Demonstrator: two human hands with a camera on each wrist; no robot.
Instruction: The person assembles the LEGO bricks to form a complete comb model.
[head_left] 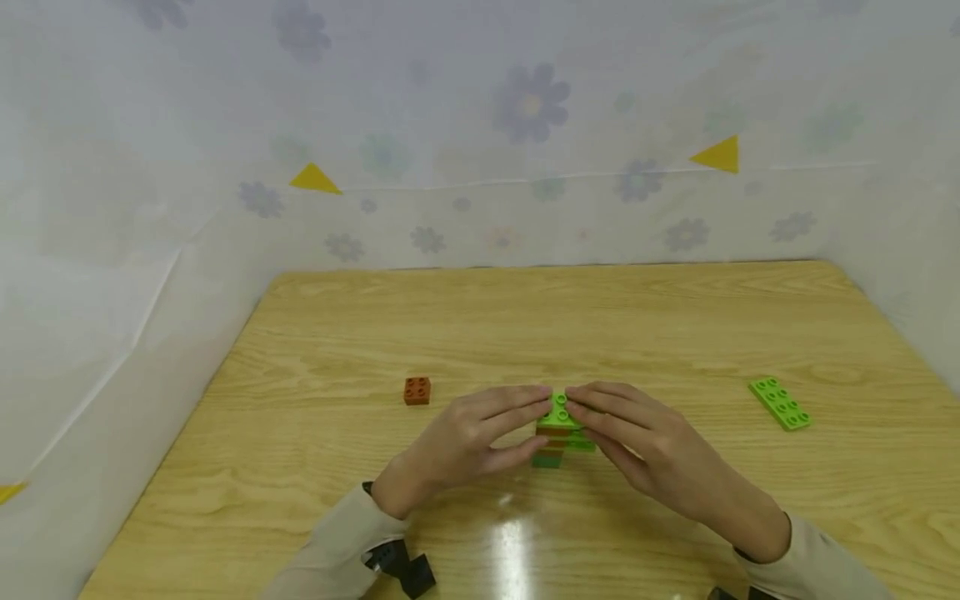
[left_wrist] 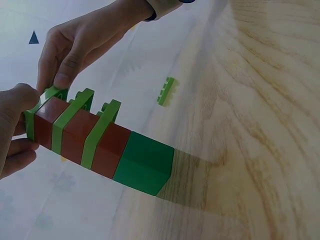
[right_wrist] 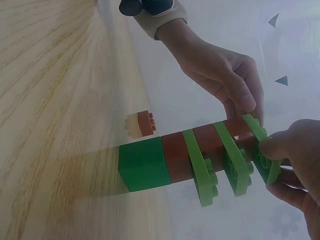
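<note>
One tower (head_left: pixel 553 432) stands upright on the table (head_left: pixel 225 467), between the two hands. It counts seven pieces: one dark green block (left_wrist: pixel 144 164) at the base, then three brown blocks (right_wrist: pixel 176 157) alternating with three light green plates (right_wrist: pixel 200 170). The left hand (head_left: pixel 472 429) and right hand (head_left: pixel 667 433) both grasp its top, thumbs and fingers at the uppermost plate.

Two pieces lie loose: one brown brick (head_left: pixel 417 391) to the left, one spare green plate (head_left: pixel 780 404) to the right. Only the head view takes in both; the left wrist view catches the spare plate, the right wrist view the brick. Studs on the tower's top face show from the head, while the wrist views reveal the full layering and the plates jutting out on the right.
</note>
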